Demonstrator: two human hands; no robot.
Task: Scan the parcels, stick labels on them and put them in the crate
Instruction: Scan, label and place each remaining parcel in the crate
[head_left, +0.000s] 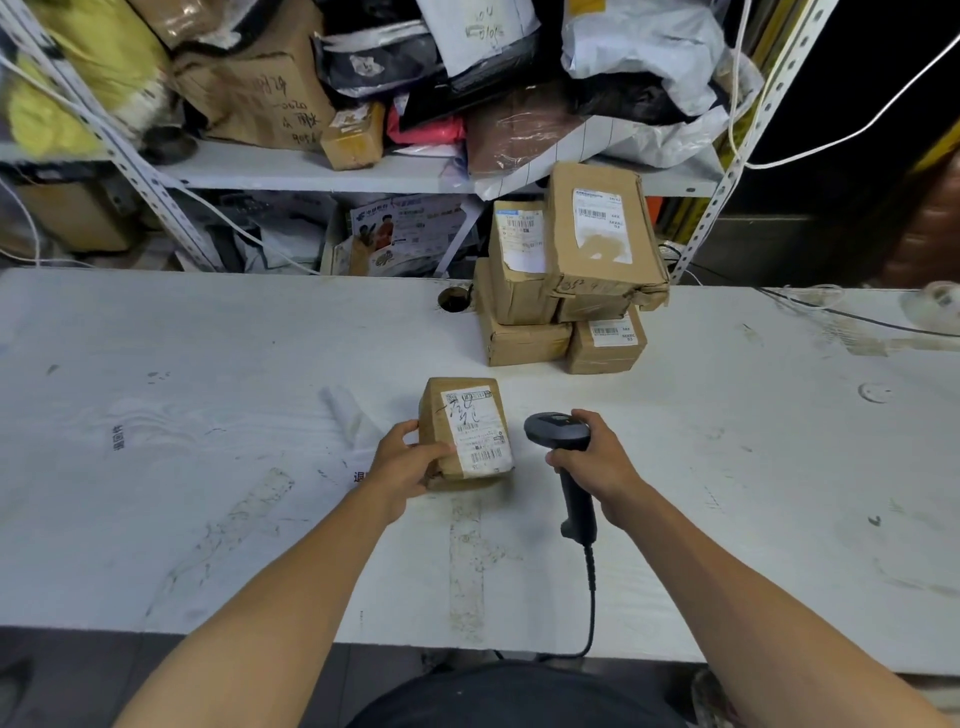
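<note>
One head-worn wide-angle view looks forward and down, close over the tabletop (208, 415), facing the shelf (311, 171) behind.

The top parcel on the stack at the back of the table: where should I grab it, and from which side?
Take the top parcel by its two long side edges, coming from above and the front. It leans tilted on the boxes under it, label up, with both sides free. The left hand grips a small parcel; the right hand holds the scanner.

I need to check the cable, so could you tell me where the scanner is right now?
In the head view, the scanner is gripped by the right hand, just right of the parcel.
</note>
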